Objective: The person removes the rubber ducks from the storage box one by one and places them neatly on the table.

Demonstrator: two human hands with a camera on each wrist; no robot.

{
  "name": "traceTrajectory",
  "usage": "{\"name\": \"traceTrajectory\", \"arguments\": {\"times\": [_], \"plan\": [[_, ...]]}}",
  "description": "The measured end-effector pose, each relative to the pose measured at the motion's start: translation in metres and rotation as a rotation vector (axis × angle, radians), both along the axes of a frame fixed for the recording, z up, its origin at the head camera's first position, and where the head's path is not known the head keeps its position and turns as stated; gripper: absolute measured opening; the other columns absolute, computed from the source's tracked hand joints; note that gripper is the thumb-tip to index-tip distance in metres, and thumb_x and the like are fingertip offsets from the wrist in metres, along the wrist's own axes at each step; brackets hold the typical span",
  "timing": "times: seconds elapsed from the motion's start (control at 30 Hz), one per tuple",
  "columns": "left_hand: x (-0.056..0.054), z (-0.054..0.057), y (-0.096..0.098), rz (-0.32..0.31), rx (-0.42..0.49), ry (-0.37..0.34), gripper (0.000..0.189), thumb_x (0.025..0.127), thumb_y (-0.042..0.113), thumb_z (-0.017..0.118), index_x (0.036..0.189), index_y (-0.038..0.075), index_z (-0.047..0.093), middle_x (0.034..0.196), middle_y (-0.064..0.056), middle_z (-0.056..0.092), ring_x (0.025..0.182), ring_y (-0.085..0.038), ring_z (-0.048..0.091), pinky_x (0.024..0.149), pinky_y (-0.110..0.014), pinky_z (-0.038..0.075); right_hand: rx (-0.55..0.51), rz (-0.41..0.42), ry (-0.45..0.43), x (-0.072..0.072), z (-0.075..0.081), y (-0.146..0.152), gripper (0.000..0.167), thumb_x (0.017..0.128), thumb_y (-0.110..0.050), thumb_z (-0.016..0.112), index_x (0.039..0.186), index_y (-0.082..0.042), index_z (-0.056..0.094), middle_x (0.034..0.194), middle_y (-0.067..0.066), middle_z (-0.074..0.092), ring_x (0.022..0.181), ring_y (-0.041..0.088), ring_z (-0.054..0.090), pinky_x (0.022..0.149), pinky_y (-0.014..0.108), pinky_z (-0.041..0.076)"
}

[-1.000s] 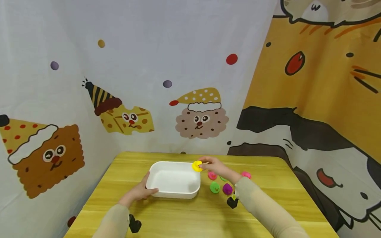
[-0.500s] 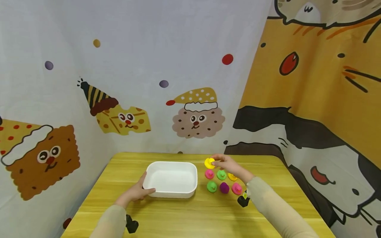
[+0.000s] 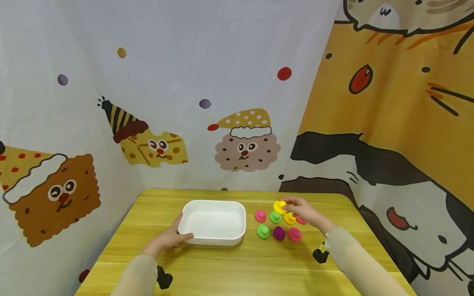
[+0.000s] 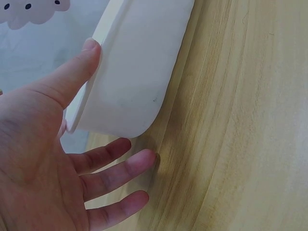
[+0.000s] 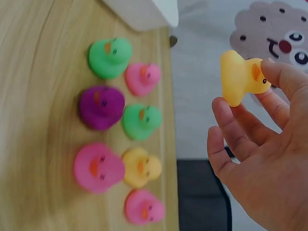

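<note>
My right hand [image 3: 301, 209] pinches a yellow rubber duck [image 5: 240, 79] between thumb and fingers, raised over the back row of ducks. Below it on the table sit a green duck [image 3: 275, 217], another yellow duck [image 3: 290, 218] and a pink duck [image 5: 144, 207] that the hand partly hides in the head view. A white plastic tub [image 3: 212, 241] with nothing inside stands to their left. At its front left corner is my left hand [image 3: 168, 238]; the thumb rests against the rim, while the other fingers spread loosely beside the corner.
Closer to me lie a green duck [image 3: 263, 231], a purple duck [image 3: 279, 233] and a pink duck [image 3: 294, 234], with one more pink duck [image 3: 261, 216] near the tub's right side. The wooden table [image 3: 229, 271] backs onto a printed curtain [image 3: 166, 82].
My right hand has carried the yellow duck rightward, from the tub's right rim to above the other ducks. The left hand has stayed at the tub's corner. The head view has shifted slightly.
</note>
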State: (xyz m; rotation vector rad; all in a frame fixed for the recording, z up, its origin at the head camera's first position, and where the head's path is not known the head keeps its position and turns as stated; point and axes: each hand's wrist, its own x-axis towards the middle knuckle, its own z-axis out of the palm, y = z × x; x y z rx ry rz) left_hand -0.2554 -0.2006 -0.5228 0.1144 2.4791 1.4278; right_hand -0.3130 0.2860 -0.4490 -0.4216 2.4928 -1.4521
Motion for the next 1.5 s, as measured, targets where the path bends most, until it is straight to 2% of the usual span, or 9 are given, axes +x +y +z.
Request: {"name": "traceTrajectory", "arguments": {"times": [0.13, 0.27, 0.57, 0.73, 0.9, 1.0, 1.1, 1.17, 1.5], "plan": [[0.0, 0.002, 0.001, -0.007, 0.007, -0.005, 0.108, 0.088, 0.027, 0.074, 0.153, 0.0, -0.007, 0.151, -0.039, 0.008, 0.108, -0.04, 0.047, 0.069, -0.041, 0.051, 0.002, -0.037, 0.002, 0.003, -0.004, 0.016, 0.044, 0.098, -0.022, 0.058, 0.132, 0.004, 0.052, 0.118, 0.017, 0.06, 0.1, 0.033, 0.058, 0.079, 0.039, 0.05], [0.001, 0.004, 0.001, -0.003, 0.005, -0.008, 0.107, 0.088, 0.027, 0.073, 0.153, 0.0, -0.007, 0.153, -0.037, 0.006, 0.117, -0.043, 0.044, 0.074, -0.044, 0.053, 0.001, -0.076, 0.003, 0.004, -0.007, 0.027, 0.044, 0.098, -0.021, 0.058, 0.133, 0.006, 0.051, 0.118, 0.018, 0.06, 0.093, 0.025, 0.06, 0.074, 0.035, 0.051], [0.001, 0.001, 0.0, 0.002, 0.013, -0.014, 0.107, 0.088, 0.024, 0.074, 0.153, 0.0, -0.007, 0.151, -0.039, 0.01, 0.098, -0.035, 0.051, 0.064, -0.04, 0.049, -0.005, -0.132, -0.012, 0.006, -0.015, 0.043, 0.043, 0.098, -0.021, 0.057, 0.131, 0.006, 0.051, 0.114, 0.015, 0.062, 0.09, 0.02, 0.06, 0.079, 0.04, 0.05], [0.0, 0.0, -0.001, 0.004, 0.012, 0.001, 0.107, 0.088, 0.026, 0.074, 0.153, 0.0, -0.007, 0.149, -0.041, 0.013, 0.089, -0.033, 0.052, 0.063, -0.038, 0.049, -0.001, -0.144, 0.006, 0.009, -0.02, 0.05, 0.044, 0.098, -0.02, 0.057, 0.131, 0.009, 0.05, 0.111, 0.015, 0.062, 0.092, 0.025, 0.058, 0.076, 0.04, 0.048], [0.0, -0.002, -0.001, -0.003, 0.009, -0.009, 0.107, 0.088, 0.027, 0.073, 0.153, 0.001, -0.008, 0.147, -0.04, 0.017, 0.062, -0.022, 0.043, 0.056, -0.033, 0.044, 0.022, -0.181, -0.012, 0.014, -0.029, 0.06, 0.047, 0.097, -0.022, 0.059, 0.132, 0.009, 0.05, 0.114, 0.015, 0.062, 0.098, 0.031, 0.058, 0.077, 0.04, 0.048], [0.001, -0.003, 0.0, 0.0, 0.039, -0.018, 0.107, 0.088, 0.025, 0.074, 0.153, 0.002, -0.008, 0.149, -0.039, 0.015, 0.064, -0.023, 0.045, 0.056, -0.034, 0.043, 0.034, -0.207, -0.032, 0.019, -0.036, 0.066, 0.05, 0.097, -0.024, 0.059, 0.133, 0.009, 0.049, 0.118, 0.017, 0.06, 0.099, 0.03, 0.056, 0.08, 0.043, 0.049], [0.002, -0.001, 0.001, 0.002, 0.038, -0.004, 0.107, 0.087, 0.024, 0.074, 0.153, 0.0, -0.006, 0.149, -0.041, 0.012, 0.086, -0.03, 0.052, 0.061, -0.037, 0.047, 0.041, -0.23, -0.051, 0.023, -0.042, 0.072, 0.05, 0.098, -0.025, 0.058, 0.134, 0.009, 0.048, 0.12, 0.018, 0.059, 0.097, 0.029, 0.055, 0.082, 0.047, 0.048], [0.004, 0.0, 0.001, 0.004, 0.032, -0.002, 0.107, 0.087, 0.025, 0.075, 0.153, 0.0, -0.006, 0.149, -0.041, 0.012, 0.092, -0.033, 0.053, 0.062, -0.038, 0.048, 0.052, -0.229, -0.056, 0.026, -0.045, 0.075, 0.051, 0.098, -0.025, 0.057, 0.134, 0.01, 0.047, 0.119, 0.018, 0.058, 0.097, 0.029, 0.055, 0.081, 0.046, 0.048], [0.003, 0.002, 0.001, 0.009, 0.044, -0.009, 0.11, 0.086, 0.032, 0.075, 0.154, 0.003, -0.007, 0.145, -0.038, 0.023, 0.063, -0.02, 0.042, 0.057, -0.032, 0.04, 0.095, -0.301, -0.106, 0.032, -0.063, 0.084, 0.051, 0.098, -0.024, 0.058, 0.133, 0.011, 0.047, 0.121, 0.02, 0.058, 0.103, 0.033, 0.055, 0.079, 0.044, 0.049]]}}
